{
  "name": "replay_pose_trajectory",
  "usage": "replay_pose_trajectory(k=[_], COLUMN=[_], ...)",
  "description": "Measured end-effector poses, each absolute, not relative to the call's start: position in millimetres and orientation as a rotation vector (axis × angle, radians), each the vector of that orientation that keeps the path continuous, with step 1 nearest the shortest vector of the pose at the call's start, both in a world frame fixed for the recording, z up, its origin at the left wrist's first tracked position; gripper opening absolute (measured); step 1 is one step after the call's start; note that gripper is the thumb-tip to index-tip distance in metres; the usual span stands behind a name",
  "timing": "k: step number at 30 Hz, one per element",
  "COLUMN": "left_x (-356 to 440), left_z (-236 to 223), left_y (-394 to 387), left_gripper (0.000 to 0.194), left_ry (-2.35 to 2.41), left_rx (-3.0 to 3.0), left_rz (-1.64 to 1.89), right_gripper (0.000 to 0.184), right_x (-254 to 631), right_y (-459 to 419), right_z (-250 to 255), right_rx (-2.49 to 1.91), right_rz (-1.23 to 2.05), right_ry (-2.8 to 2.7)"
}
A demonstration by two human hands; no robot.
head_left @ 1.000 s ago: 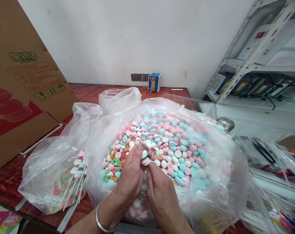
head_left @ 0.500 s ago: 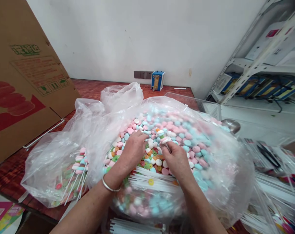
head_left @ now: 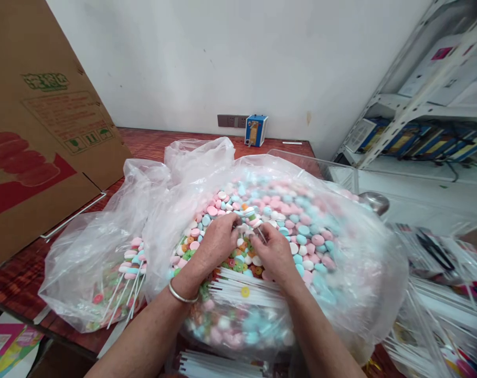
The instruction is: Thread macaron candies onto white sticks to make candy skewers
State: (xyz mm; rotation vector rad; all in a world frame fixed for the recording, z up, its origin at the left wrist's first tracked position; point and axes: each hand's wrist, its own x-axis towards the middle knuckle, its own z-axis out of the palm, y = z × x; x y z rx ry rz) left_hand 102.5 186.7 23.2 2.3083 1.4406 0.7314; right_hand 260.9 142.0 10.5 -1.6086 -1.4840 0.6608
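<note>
My right hand (head_left: 273,251) pinches a thin white stick with a candy skewer (head_left: 253,217) at its upper end, a short stack of white, pale blue, green and pink candies. My left hand (head_left: 222,236), with a bracelet on the wrist, is closed at the fingertips just left of the stack. A pale blue candy shows at those fingertips, partly hidden. Both hands are over a large clear plastic bag (head_left: 364,273) full of pink, blue and white candies (head_left: 275,202), with gummy rings among them. White sticks (head_left: 242,289) lie in a bundle below the hands, a yellow ring on top.
At left, finished-looking candy skewers (head_left: 134,262) rest on another plastic bag (head_left: 69,283). A cardboard box (head_left: 53,126) stands behind it. A blue device (head_left: 256,130) sits by the wall on the wooden table (head_left: 144,144). Right are a metal scoop (head_left: 374,202) and shelving (head_left: 403,105).
My right hand has moved left with the candy skewer, bringing it close to my left fingertips. The stick now leans up to the left. My left hand has barely shifted.
</note>
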Motion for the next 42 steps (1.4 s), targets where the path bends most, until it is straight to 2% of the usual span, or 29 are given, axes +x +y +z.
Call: replay_pose_trajectory(k=[4, 10, 17, 26, 35, 38, 42], left_x=[101.7, 115.4, 123.0, 120.5, 155.9, 158.7, 171.2], left_z=[32.3, 39.8, 36.2, 53.3, 45.6, 40.5, 38.6], left_y=[180.2, 159.8, 152.5, 150.3, 130.5, 134.7, 145.8], left_gripper=[0.029, 0.017, 0.009, 0.012, 0.014, 0.013, 0.019], left_ry=[1.317, 1.084, 1.061, 1.09, 0.909, 1.009, 1.224], left_rx=[2.342, 2.506, 2.75, 2.676, 2.818, 2.777, 2.643], left_rz=[0.773, 0.534, 0.216, 0.339, 0.187, 0.192, 0.376], right_gripper=[0.026, 0.027, 0.025, 0.026, 0.026, 0.033, 0.033], right_x=[280.5, 303.0, 310.1, 316.1, 319.0, 320.3, 320.3], right_y=[129.3, 101.4, 76.5, 69.6, 63.5, 61.5, 61.5], right_z=[17.2, 35.6, 27.9, 18.1, 12.2, 12.8, 9.9], right_rx=[-1.538, -1.387, -1.353, -1.275, -1.249, -1.231, -1.234], right_rz=[0.722, 0.977, 1.039, 1.045, 1.042, 1.058, 1.05], right_ry=[-1.291, -0.955, -0.924, -0.739, -0.748, -0.712, -0.73])
